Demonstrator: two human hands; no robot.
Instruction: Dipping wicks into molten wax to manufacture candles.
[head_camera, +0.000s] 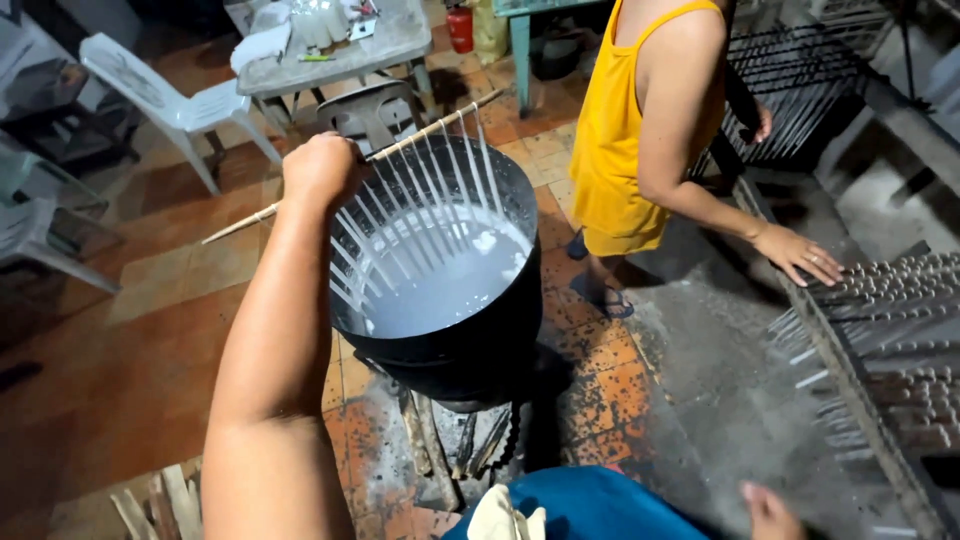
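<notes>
My left hand (320, 167) is raised and closed around a long thin wooden stick (420, 135) held level above a big black pot (470, 340). Several thin white candles (420, 225) hang in a row from the stick, their lower ends reaching the pale melted wax (445, 290) that fills the pot. Only a sliver of my right hand (772, 512) shows at the bottom edge, low and blurred, and nothing can be seen in it. The pot stands over firewood (440, 445) on the tiled floor.
A person in a yellow top (625, 130) stands right of the pot, one hand on a rack of hanging candles (880, 330). Another dark rack (800, 80) stands behind. A table (340, 50) and white plastic chairs (170, 100) stand at the back left. Split wood (160, 505) lies bottom left.
</notes>
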